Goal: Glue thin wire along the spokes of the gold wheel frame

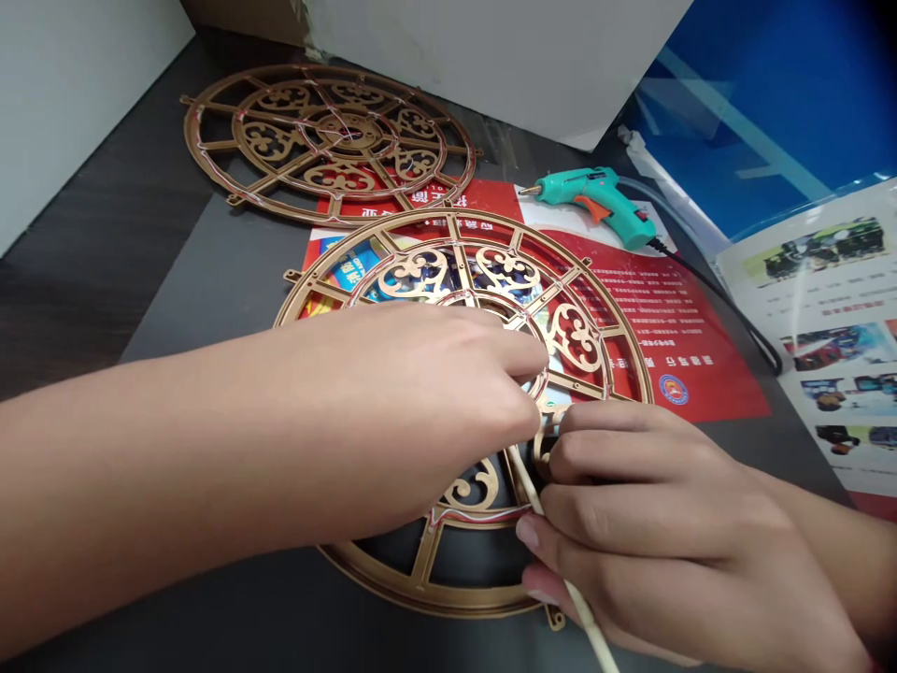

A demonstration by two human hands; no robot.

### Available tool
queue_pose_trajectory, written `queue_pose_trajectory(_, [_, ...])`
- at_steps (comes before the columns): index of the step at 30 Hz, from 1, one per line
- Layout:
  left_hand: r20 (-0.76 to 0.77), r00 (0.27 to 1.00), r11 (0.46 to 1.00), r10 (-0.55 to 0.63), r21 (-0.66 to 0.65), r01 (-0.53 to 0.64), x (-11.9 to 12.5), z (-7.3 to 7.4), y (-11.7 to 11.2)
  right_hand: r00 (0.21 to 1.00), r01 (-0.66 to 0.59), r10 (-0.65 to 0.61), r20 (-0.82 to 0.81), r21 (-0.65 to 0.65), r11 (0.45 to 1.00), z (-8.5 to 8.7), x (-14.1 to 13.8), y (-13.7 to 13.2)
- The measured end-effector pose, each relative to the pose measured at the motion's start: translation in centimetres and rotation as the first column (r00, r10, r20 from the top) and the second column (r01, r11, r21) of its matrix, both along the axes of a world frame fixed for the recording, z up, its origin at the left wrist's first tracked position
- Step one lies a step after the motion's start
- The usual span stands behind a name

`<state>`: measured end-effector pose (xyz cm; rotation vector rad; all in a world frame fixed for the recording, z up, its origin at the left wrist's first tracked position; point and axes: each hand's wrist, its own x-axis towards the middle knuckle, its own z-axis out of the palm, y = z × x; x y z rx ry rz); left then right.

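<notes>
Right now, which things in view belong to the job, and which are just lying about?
Belonging to the job:
near round frame
red and white wires on it
pale stick, in the right hand's grip
probably: teal glue gun; far round frame, wired too

Apparently lying about:
red printed sheet, partly under the near round frame
sheet with photos, at right

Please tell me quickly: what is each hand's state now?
Left hand: curled over the nearer ornate round frame; grip hidden, cannot tell.
Right hand: closed, holding a thin pale stick.
</notes>
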<state>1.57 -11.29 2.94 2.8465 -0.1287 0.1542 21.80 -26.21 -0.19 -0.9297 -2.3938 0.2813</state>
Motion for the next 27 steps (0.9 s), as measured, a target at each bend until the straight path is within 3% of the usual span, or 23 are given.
queue_pose_trajectory(4, [-0.007,1.000,1.000,0.000,-0.012,0.000,0.1,0.0,0.0,1.000,0.020,-0.020,0.010,0.007,1.000,0.2,-0.6,-0.8])
queue_pose_trajectory(5, [-0.007,1.000,1.000,0.001,-0.015,-0.001,0.2,0.0,0.0,0.997,0.072,-0.072,-0.005,0.007,0.997,0.2,-0.9,-1.1])
queue_pose_trajectory(6, [-0.009,1.000,1.000,0.004,-0.017,-0.004,0.2,-0.1,0.0,0.978,0.210,-0.210,-0.001,-0.027,0.977,0.3,-1.3,-1.4])
queue_pose_trajectory(9, [-0.007,1.000,1.000,0.007,-0.029,-0.007,0.2,-0.1,0.0,0.973,0.227,-0.229,-0.030,-0.059,0.972,0.6,-2.5,-2.1])
queue_pose_trajectory(10, [-0.007,1.000,1.000,0.005,-0.030,-0.006,0.2,-0.1,0.0,0.950,0.273,-0.274,-0.148,-0.028,0.962,0.8,-2.8,-2.3])
queue_pose_trajectory(12, [-0.009,1.000,1.000,0.005,-0.026,-0.005,0.1,0.0,0.0,0.884,0.396,-0.407,-0.230,-0.095,0.913,1.4,-3.0,-2.4])
queue_pose_trajectory(15, [-0.013,1.000,1.000,0.009,-0.021,-0.009,0.1,0.1,0.0,0.881,0.372,-0.402,-0.252,-0.158,0.915,2.4,-2.0,-2.3])
queue_pose_trajectory(17, [-0.009,1.000,0.999,0.009,-0.033,-0.010,0.2,0.2,0.1,0.954,0.213,-0.242,-0.176,-0.165,0.963,3.0,-0.9,-1.9])
queue_pose_trajectory(27, [-0.024,0.998,0.978,0.052,-0.201,-0.056,0.2,-0.1,1.1,0.964,0.256,-0.263,-0.043,-0.126,0.959,2.4,0.7,-0.6])
